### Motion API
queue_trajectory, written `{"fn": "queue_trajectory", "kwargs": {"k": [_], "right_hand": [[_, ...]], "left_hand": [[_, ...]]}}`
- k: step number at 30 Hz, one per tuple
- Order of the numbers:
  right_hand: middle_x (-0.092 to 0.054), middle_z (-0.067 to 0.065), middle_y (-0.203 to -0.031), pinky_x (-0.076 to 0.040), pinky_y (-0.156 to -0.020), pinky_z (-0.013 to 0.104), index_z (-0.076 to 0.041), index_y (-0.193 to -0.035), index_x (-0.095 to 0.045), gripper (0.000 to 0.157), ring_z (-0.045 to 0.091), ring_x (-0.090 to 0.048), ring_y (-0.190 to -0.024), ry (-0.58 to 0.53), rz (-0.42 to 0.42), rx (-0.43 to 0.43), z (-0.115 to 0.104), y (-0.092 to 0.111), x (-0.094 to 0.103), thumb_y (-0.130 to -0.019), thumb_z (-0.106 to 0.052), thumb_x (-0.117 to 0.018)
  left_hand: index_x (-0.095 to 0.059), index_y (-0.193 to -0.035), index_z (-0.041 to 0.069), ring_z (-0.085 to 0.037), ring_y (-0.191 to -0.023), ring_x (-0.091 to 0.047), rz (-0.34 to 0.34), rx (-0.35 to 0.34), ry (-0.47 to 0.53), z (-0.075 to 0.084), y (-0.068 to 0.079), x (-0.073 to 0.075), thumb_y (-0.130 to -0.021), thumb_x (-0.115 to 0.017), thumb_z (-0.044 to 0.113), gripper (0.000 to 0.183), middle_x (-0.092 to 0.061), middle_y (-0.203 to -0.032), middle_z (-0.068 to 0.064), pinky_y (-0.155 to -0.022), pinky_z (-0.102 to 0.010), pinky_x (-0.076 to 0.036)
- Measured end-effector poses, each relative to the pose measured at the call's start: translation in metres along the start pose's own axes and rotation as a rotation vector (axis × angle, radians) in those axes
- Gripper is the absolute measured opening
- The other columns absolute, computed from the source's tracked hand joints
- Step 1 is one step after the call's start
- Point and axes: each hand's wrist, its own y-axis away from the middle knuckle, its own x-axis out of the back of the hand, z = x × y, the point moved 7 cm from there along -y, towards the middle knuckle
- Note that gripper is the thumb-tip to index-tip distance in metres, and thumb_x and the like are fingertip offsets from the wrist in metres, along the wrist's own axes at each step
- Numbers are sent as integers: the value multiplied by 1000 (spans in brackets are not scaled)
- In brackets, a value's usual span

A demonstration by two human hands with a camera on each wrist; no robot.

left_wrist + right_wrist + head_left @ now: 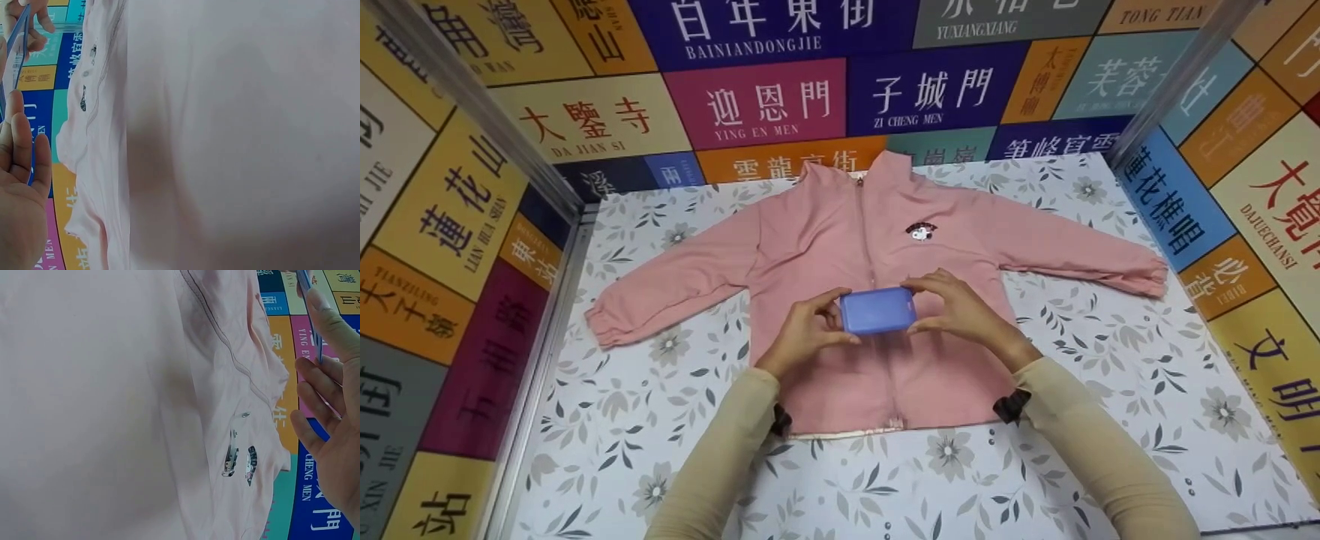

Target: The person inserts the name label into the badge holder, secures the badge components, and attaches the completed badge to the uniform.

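A thin, blue, card-like rectangle with rounded corners [879,310] is held up in front of the body, above a pink zip-up jacket [817,375]. My left hand [808,330] pinches its left end between thumb and fingers. At the other end, my right hand [964,309] pinches it the same way. Seen nearly edge-on in the left wrist view, the blue rectangle [17,53] looks flat, with a pale middle. The jacket lies front up, its zipper [864,232] closed and both sleeves spread outward. A small cartoon patch [921,231] is on its chest.
Under the jacket is a white tabletop with grey flowers and leaves [1110,390]. Colourful panels with Chinese lettering [769,105] stand at the back and both sides. The jacket's collar [894,166] reaches the back panel.
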Motion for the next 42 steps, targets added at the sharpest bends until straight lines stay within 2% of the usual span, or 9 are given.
{"fn": "queue_trajectory", "kwargs": {"k": [4, 9, 12, 16, 21, 26, 34, 38, 42], "right_hand": [[-69, 6, -119, -20, -123, 54, -15, -137, -59, 77, 27, -59, -120, -26, -12, -10, 1, -1, 1, -68, -29, -89], [-74, 6, -104, -16, -124, 55, -12, -137, -58, 76, 25, -67, -106, -78, -14, 7, 1, -2, 2, -69, -27, -89], [-74, 4, -94, -29, -119, 52, -13, -137, -58, 75, 21, -68, -97, -113, -18, -1, 2, -2, 2, -70, -24, -89], [-73, 1, -84, -45, -103, 41, -15, -138, -58, 74, 15, -68, -89, -141, -23, -25, 3, -2, 1, -71, -23, -88], [-72, 1, -80, -47, -96, 30, -18, -140, -56, 76, 11, -67, -83, -194, -21, -70, 6, -1, 0, -71, -24, -88], [-72, 4, -82, -48, -94, 27, -18, -142, -54, 77, 11, -67, -83, -238, -11, -81, 7, -1, 0, -73, -24, -87], [-72, 10, -83, -51, -90, 50, -17, -143, -52, 76, 10, -67, -81, -297, -7, -84, 7, -2, -2, -75, -19, -85], [-72, 14, -86, -52, -89, 44, -16, -144, -52, 76, 13, -67, -83, -295, -9, -94, 8, -2, -2, -75, -17, -85], [-71, 21, -89, -51, -90, 29, -11, -144, -50, 77, 15, -66, -86, -296, -15, -102, 7, -1, -2, -76, -12, -84]], "left_hand": [[-60, -135, 7, -14, -73, -60, 0, 4, 10, -1, 0, 0, -66, -92, 22, 78, -68, -83, -11, -72, -36, -56], [-59, -136, 6, -13, -77, -62, 4, 28, 15, -2, 0, 0, -68, -90, 22, 77, -70, -87, -11, -79, -45, -57], [-58, -137, 5, -15, -79, -63, 9, 44, 27, -2, 0, 0, -69, -90, 17, 76, -71, -89, -12, -80, -47, -56], [-58, -137, 3, -18, -81, -63, 18, 54, 46, -2, 0, 0, -69, -89, 13, 75, -71, -91, -13, -82, -50, -56], [-58, -136, 2, -21, -82, -63, 23, 71, 88, -4, 1, 0, -71, -88, 14, 74, -71, -91, -15, -84, -56, -53], [-59, -136, 6, -24, -83, -62, 37, 104, 111, -7, 0, 0, -73, -87, 14, 69, -71, -91, -16, -87, -57, -53], [-56, -135, -6, -35, -82, -63, 62, 71, 73, 4, 0, 1, -76, -82, 2, 65, -69, -92, -27, -86, -58, -53], [-55, -135, -8, -37, -82, -62, 45, 75, 98, 17, 3, 4, -76, -83, 2, 66, -69, -92, -28, -85, -62, -50], [-54, -135, -7, -37, -82, -63, 39, 73, 104, 24, 5, 5, -74, -84, 2, 68, -69, -92, -27, -84, -61, -52]]}}
